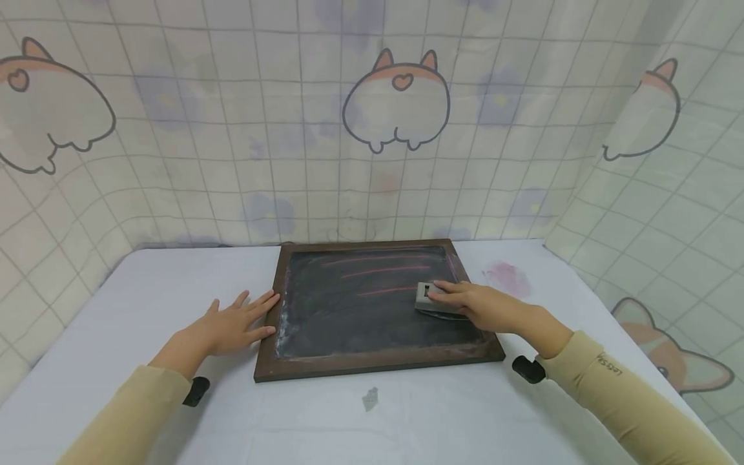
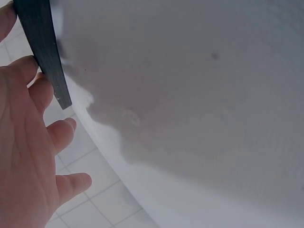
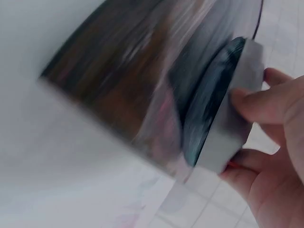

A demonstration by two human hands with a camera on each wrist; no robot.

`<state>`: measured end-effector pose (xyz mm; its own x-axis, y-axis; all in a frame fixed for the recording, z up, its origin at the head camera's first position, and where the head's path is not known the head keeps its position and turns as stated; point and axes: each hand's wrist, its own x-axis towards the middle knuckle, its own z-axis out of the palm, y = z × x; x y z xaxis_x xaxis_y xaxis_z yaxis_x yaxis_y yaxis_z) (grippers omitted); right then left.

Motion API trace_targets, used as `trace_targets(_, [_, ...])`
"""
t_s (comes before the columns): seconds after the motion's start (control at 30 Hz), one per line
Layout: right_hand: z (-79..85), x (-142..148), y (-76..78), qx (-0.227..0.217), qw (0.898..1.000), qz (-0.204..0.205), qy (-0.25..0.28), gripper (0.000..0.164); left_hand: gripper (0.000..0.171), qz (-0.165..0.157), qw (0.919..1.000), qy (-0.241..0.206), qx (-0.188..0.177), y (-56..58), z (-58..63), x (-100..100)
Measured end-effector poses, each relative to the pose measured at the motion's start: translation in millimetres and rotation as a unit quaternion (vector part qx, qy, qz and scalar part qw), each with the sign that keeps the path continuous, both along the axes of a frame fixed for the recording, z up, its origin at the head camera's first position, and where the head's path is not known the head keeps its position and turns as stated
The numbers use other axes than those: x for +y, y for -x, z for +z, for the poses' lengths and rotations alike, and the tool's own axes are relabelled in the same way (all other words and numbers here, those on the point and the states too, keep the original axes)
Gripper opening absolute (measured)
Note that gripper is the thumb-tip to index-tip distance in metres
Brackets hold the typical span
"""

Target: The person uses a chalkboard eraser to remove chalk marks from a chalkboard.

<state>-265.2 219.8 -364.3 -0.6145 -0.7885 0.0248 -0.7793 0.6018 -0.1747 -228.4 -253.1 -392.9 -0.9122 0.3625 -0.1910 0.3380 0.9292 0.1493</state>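
Observation:
A blackboard [image 1: 349, 329] in a brown wooden frame lies flat, with several red chalk lines across its upper half and whitish smears near its edges. My right hand [image 1: 485, 307] grips a grey chalkboard eraser [image 1: 436, 299] over the right part of the board. In the right wrist view, thumb and fingers hold the grey back of the eraser [image 3: 230, 114], its dark felt pad facing the board. My left hand [image 1: 232, 325] is spread at the left side, fingertips touching the wooden frame. The left wrist view shows these straight fingers along the frame's edge [image 2: 45, 52].
The board rests on a table with a white cloth [image 1: 314, 426]. A pink smudge [image 1: 507, 279] marks the cloth right of the board, and a small grey patch [image 1: 370, 399] lies in front. A checked curtain [image 1: 325, 161] with cartoon animals hangs behind and at both sides.

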Motion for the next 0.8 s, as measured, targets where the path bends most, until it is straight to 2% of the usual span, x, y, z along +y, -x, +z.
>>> trace_targets(0.1, [-0.8, -14, -0.2, 0.010, 1.000, 0.009, -0.006, 0.063, 0.076, 0.000, 1.0000, -0.004, 0.000, -0.1, -0.9, 0])
trace_targets(0.2, [-3.1, -40, -2.2, 0.023, 0.999, 0.024, -0.016, 0.061, 0.076, 0.001, 1.0000, -0.009, -0.001, -1.0, -0.5, -1])
trace_targets(0.33, [-5.3, -88, -10.9, 0.033, 0.998, 0.053, -0.028, 0.061, 0.076, 0.000, 1.0000, -0.005, 0.001, -1.0, 0.2, -1])
trace_targets(0.53, [-5.3, -161, -32.9, 0.068, 0.990, 0.091, -0.086, 0.072, 0.075, 0.007, 1.0000, 0.001, -0.006, -1.4, 1.8, 1])
trace_targets(0.67, [-5.9, -176, -35.3, 0.088, 0.986, 0.107, -0.091, 0.076, 0.076, 0.011, 0.9999, 0.004, -0.005, -1.8, 2.7, 2])
trace_targets(0.8, [-7.4, -165, -28.4, 0.083, 0.987, 0.101, -0.093, 0.077, 0.075, 0.009, 0.9999, 0.001, -0.004, -0.8, 2.0, 3])
